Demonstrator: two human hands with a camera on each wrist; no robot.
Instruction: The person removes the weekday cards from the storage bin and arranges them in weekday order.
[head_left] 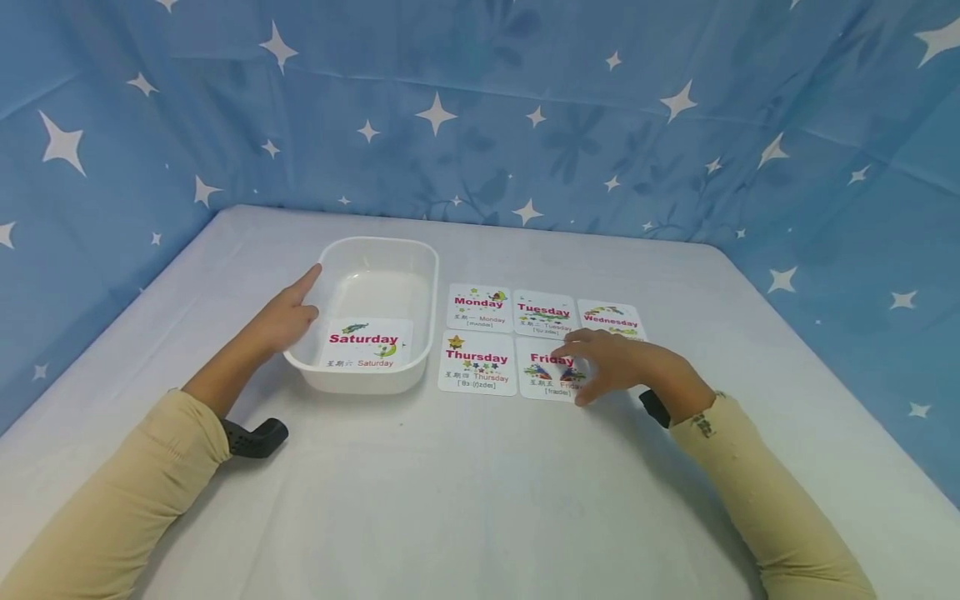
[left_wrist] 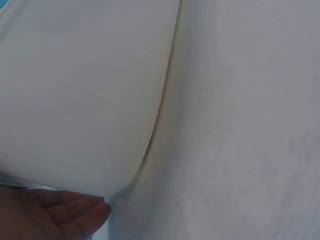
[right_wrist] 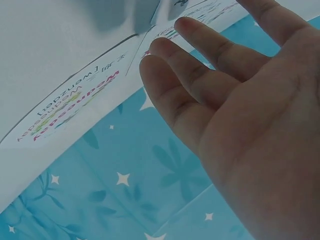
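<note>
My left hand (head_left: 283,321) is at the left rim of a white plastic tray (head_left: 390,382), index finger stretched along the rim and thumb over it. In the left wrist view the tray's side wall (left_wrist: 85,100) fills much of the picture, with the hand's fingers (left_wrist: 75,215) bent close by its edge. A Saturday card (head_left: 367,340) lies inside the tray at its near end. My right hand (head_left: 626,362) is spread over the Friday card (head_left: 551,371), partly covering it. In the right wrist view its fingers (right_wrist: 200,75) are apart and loosely bent, with the Wednesday card (right_wrist: 75,105) beyond.
Monday (head_left: 480,308), Tuesday (head_left: 543,315) and Wednesday cards form a row right of the tray. The Thursday card (head_left: 477,364) lies in the nearer row beside Friday. A white cloth covers the table (head_left: 465,500). Blue star-patterned curtain (head_left: 480,108) surrounds its back and sides.
</note>
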